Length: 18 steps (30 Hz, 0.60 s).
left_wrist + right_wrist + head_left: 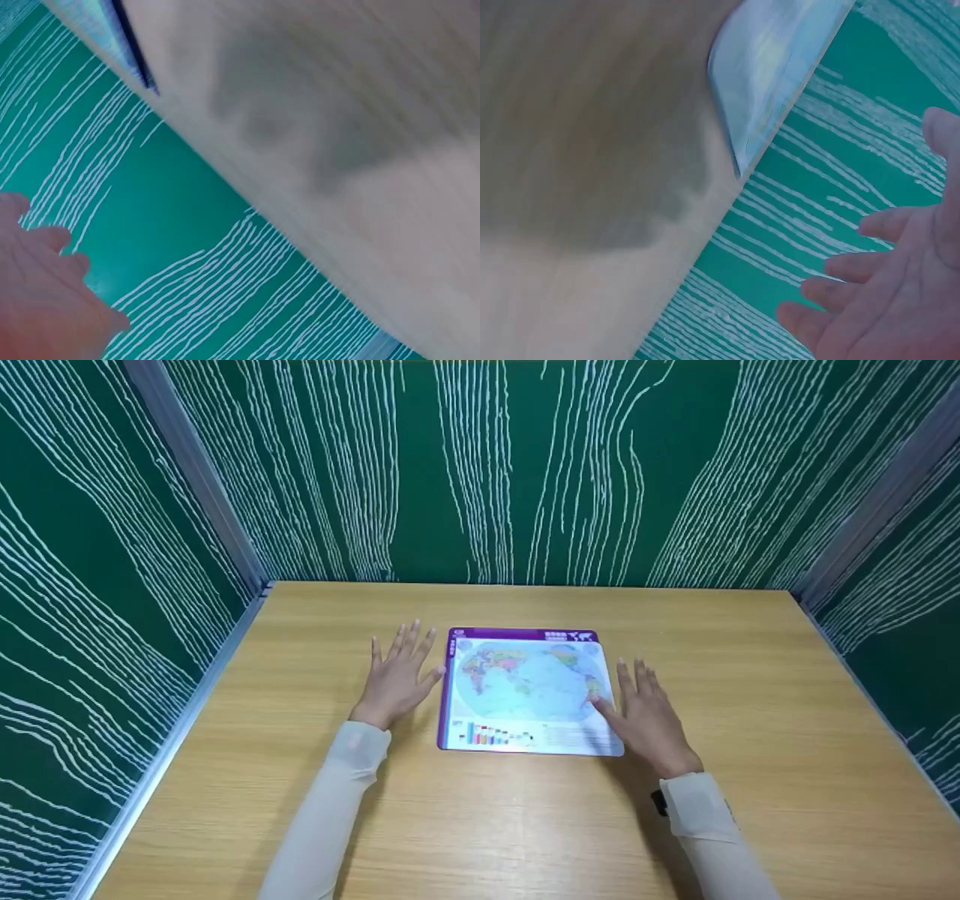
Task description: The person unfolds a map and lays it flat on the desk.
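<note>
Map board [529,682] on worktop [517,825] is flanked by left grip [394,682] and right grip [651,724], both spread, its right edge overlapped by right thumb [608,715].

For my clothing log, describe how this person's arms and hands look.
Pale, off-white long sleeves reach to about the wrists. The left hand and right hand are bare and ungloved. A small black item shows at the right cuff, too small to identify.
</note>
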Available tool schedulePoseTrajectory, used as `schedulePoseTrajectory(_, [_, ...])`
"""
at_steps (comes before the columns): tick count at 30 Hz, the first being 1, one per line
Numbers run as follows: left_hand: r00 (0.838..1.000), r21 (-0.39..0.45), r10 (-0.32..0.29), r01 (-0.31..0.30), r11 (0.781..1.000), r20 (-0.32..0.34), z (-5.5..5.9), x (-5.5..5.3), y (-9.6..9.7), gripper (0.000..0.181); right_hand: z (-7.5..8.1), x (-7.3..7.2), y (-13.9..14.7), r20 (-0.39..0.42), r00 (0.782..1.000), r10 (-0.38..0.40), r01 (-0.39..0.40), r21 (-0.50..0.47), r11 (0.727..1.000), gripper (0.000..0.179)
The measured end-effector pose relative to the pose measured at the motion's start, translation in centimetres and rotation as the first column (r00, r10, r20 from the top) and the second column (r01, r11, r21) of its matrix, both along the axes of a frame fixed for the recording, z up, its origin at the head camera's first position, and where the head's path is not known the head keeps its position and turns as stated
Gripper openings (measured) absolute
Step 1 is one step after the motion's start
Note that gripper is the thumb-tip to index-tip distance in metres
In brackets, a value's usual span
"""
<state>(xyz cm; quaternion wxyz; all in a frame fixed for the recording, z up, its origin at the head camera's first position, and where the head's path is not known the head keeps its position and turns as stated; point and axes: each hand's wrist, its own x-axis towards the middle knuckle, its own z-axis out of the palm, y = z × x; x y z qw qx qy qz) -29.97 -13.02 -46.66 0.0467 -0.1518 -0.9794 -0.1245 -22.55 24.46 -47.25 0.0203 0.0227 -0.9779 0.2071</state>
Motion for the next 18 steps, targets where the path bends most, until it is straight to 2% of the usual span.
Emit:
schedulePoseTrajectory(4, [0.989,0.016,-0.091,0.089,0.996,0.118,-0.9,0.0,0.2,0.066,-0.4,0.9,-1.2,0.055,0.998,0.041,-0.039,-0.034,0.999,0.084])
schedulePoseTrajectory(8, [0.96,0.034,-0.156,0.152,0.988,0.231,-1.5,0.0,0.7,0.063,-0.8,2.0,-2.3,0.101,0.99,0.098,-0.094,-0.041,0.995,0.08])
schedulePoseTrajectory(12, [0.949,0.032,-0.168,0.165,0.986,0.268,-1.7,0.1,1.3,0.061,-1.0,2.6,-3.1,0.124,0.986,0.108,-0.105,-0.034,0.994,0.079])
schedulePoseTrajectory(18, [0.925,-0.02,-0.188,0.206,0.978,0.329,-1.9,0.2,2.1,0.062,-1.4,2.8,-3.8,0.178,0.978,0.104,-0.103,-0.014,0.995,0.077])
